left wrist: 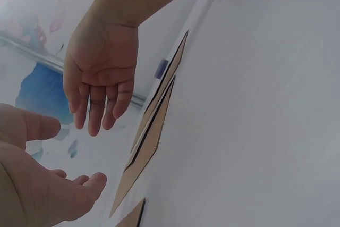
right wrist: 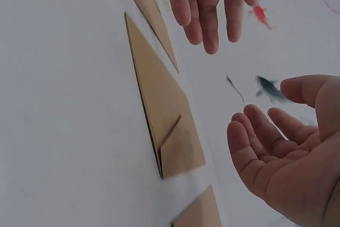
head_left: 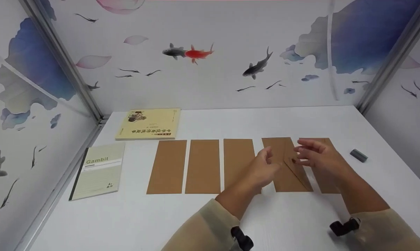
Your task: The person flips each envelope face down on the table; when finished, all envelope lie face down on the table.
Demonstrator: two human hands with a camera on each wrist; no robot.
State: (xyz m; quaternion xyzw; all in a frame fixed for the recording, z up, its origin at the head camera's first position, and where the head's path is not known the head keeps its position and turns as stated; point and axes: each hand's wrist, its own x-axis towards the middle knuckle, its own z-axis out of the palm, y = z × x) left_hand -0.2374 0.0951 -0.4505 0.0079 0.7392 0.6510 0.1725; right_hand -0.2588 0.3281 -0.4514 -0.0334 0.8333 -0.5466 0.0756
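Head view | your left hand [head_left: 260, 169] and right hand [head_left: 320, 157] hover, fingers loosely bent, pinching nothing | creased brown card [head_left: 288, 176] below, fourth from left | likely light, stiffish; grip edges, thickness unclear

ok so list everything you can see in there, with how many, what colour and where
brown cards: 5, brown, in a row across the table; the fourth from the left has a slanting dark line
book: 1, yellow, back left of the table
notebook: 1, pale green with a dark spine, front left of the book
small block: 1, dark grey, right of the cards
table: 1, white, under all these
walls: 3, white with painted fish, petals and blue shapes, behind and at both sides
metal strips: 2, grey, at the wall corners
sleeves: 2, beige, bottom edge
wrist devices: 2, black, on the sleeves
left hand; right hand: 2, bare, above the cards, holding nothing
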